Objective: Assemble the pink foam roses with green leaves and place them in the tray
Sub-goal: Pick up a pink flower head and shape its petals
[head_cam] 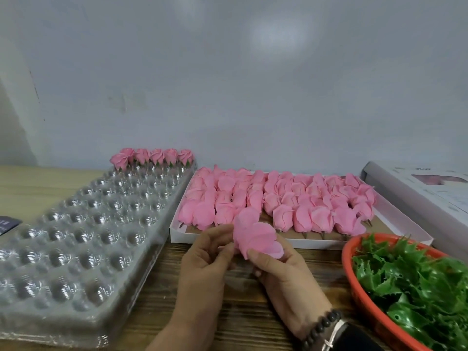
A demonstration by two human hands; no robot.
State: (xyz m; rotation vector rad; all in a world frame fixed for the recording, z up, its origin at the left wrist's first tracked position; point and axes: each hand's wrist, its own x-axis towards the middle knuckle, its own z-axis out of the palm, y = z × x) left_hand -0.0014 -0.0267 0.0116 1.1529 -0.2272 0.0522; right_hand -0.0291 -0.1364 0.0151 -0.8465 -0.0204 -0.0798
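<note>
Both hands hold one pink foam rose (pixel 254 235) above the wooden table, in front of the white box. My left hand (pixel 205 259) pinches its left side with curled fingers. My right hand (pixel 276 269) grips it from below, thumb on the petals. The clear plastic tray (pixel 76 239) with round cups lies at the left; a row of several finished roses (pixel 152 157) fills its far end. Green leaves (pixel 415 277) are piled in the orange basket (pixel 359 287) at the right. No leaf shows on the held rose.
A flat white box (pixel 402 224) behind my hands holds several rows of loose pink roses (pixel 276 198). A white carton (pixel 428 188) lies at the far right. A dark card (pixel 7 224) sits at the left edge. A grey wall stands close behind.
</note>
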